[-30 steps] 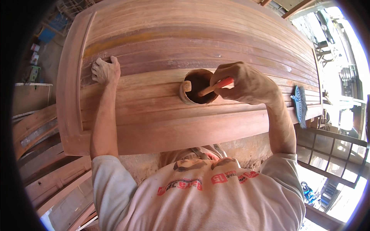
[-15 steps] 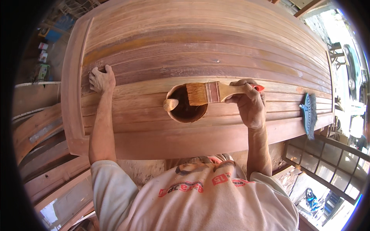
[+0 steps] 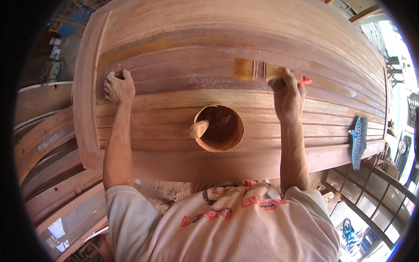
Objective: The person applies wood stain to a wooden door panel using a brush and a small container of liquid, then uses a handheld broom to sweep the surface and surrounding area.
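Observation:
A wide paintbrush (image 3: 245, 70) with tan bristles and a red handle end is gripped by my right hand (image 3: 286, 96), blurred by motion. It is over the dark boards of a large wooden panel (image 3: 183, 163), its bristles pointing left. On the panel, in front of me, sits a round bucket (image 3: 231, 146) with brown liquid inside. A pale wooden stick (image 3: 199, 129) leans out over the bucket's left rim. My left hand (image 3: 118, 88) rests at the panel's left side, fingers curled around something dark, mostly hidden.
A blue-backed brush (image 3: 357, 142) with grey bristles lies at the panel's right end. Wooden frames (image 3: 48, 139) are stacked at the left. A gridded window frame (image 3: 366, 190) stands at the lower right. Cans (image 3: 55, 52) are at the far left.
My right hand has lifted the paintbrush away from over the bucket, moving it farther out over the dark boards. My left hand stays in place. The whole view has shifted slightly.

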The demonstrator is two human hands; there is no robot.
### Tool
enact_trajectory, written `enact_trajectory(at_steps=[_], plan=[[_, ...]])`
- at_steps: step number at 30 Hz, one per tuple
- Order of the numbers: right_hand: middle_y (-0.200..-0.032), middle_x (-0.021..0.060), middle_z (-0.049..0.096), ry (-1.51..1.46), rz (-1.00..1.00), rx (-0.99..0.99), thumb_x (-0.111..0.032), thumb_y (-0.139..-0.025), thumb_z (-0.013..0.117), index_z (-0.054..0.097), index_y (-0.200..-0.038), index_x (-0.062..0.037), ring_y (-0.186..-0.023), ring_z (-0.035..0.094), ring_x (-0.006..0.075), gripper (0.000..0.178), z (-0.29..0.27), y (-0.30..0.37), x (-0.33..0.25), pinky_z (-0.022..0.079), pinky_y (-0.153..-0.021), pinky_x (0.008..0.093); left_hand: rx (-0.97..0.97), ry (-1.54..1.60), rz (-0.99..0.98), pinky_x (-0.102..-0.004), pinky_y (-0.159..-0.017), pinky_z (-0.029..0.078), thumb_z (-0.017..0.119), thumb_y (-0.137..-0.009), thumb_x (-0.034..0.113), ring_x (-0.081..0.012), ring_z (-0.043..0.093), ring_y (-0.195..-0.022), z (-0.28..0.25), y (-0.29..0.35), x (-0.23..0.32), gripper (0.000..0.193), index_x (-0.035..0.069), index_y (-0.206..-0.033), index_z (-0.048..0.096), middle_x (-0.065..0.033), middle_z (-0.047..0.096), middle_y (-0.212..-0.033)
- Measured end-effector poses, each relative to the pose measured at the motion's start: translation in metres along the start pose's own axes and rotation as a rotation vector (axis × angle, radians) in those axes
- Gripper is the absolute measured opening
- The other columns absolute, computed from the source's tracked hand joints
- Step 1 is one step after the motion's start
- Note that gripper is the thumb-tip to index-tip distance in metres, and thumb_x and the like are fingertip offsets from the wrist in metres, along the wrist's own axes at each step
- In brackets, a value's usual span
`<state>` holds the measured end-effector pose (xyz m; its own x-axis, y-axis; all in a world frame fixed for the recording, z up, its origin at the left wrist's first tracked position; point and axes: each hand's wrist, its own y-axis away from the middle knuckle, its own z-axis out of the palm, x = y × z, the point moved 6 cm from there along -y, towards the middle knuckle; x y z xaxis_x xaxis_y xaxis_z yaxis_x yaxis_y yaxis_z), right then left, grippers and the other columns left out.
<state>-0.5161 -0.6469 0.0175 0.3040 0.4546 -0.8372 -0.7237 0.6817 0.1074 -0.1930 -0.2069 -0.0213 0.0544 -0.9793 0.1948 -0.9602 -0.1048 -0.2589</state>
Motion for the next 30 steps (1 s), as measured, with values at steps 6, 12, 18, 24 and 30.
enact_trajectory(at_steps=[6, 12, 18, 24, 30], plan=[[-0.084, 0.0139, 0.075, 0.878, -0.233, 0.075, -0.019, -0.098, 0.071, 0.075, -0.102, 0.0041, -0.075, 0.073, 0.0214, 0.024, 0.019, -0.067, -0.011, 0.060, -0.074, 0.0354, -0.036, 0.003, -0.003, -0.0645, -0.117, 0.031, 0.057, -0.097, 0.055, -0.0429, 0.042, -0.145, 0.005, -0.003, 0.003, 0.071, 0.004, -0.146, 0.051, -0.0270, 0.048, -0.152], [-0.081, 0.0144, 0.076, 1.139, -0.351, 0.142, -0.020, -0.096, 0.070, 0.074, -0.096, 0.0006, -0.075, 0.073, 0.0221, 0.021, 0.047, -0.049, -0.041, 0.059, -0.073, 0.0373, -0.006, 0.007, -0.016, -0.0639, -0.117, 0.031, 0.057, -0.097, 0.055, -0.0416, 0.041, -0.147, 0.003, -0.001, 0.002, 0.070, 0.005, -0.145, 0.051, -0.0253, 0.049, -0.153], [-0.083, 0.0113, 0.071, 1.157, -0.517, -0.121, -0.017, -0.100, 0.069, 0.068, -0.091, -0.0013, -0.073, 0.071, 0.0221, 0.018, 0.076, -0.048, -0.010, 0.059, -0.066, 0.0375, -0.014, -0.019, -0.018, -0.0628, -0.117, 0.031, 0.058, -0.097, 0.055, -0.0413, 0.042, -0.146, 0.005, -0.003, -0.001, 0.069, 0.006, -0.144, 0.052, -0.0242, 0.049, -0.152], [-0.084, 0.0134, 0.072, 1.295, -0.515, 0.077, -0.023, -0.098, 0.074, 0.071, -0.091, -0.0037, -0.076, 0.072, 0.0248, 0.020, -0.008, -0.063, -0.059, 0.058, -0.070, 0.0387, -0.002, -0.025, -0.014, -0.0613, -0.118, 0.031, 0.058, -0.097, 0.056, -0.0406, 0.043, -0.145, 0.004, -0.001, 0.001, 0.070, 0.006, -0.145, 0.051, -0.0238, 0.050, -0.151], [-0.093, 0.0217, 0.072, 1.564, -0.451, 0.329, -0.027, -0.095, 0.069, 0.071, -0.094, -0.0026, -0.086, 0.072, 0.0391, 0.025, -0.088, -0.079, -0.122, 0.055, -0.078, 0.0466, -0.011, -0.021, -0.014, -0.0614, -0.118, 0.031, 0.057, -0.097, 0.055, -0.0402, 0.043, -0.145, 0.004, -0.002, 0.002, 0.069, 0.005, -0.145, 0.051, -0.0236, 0.050, -0.151]])
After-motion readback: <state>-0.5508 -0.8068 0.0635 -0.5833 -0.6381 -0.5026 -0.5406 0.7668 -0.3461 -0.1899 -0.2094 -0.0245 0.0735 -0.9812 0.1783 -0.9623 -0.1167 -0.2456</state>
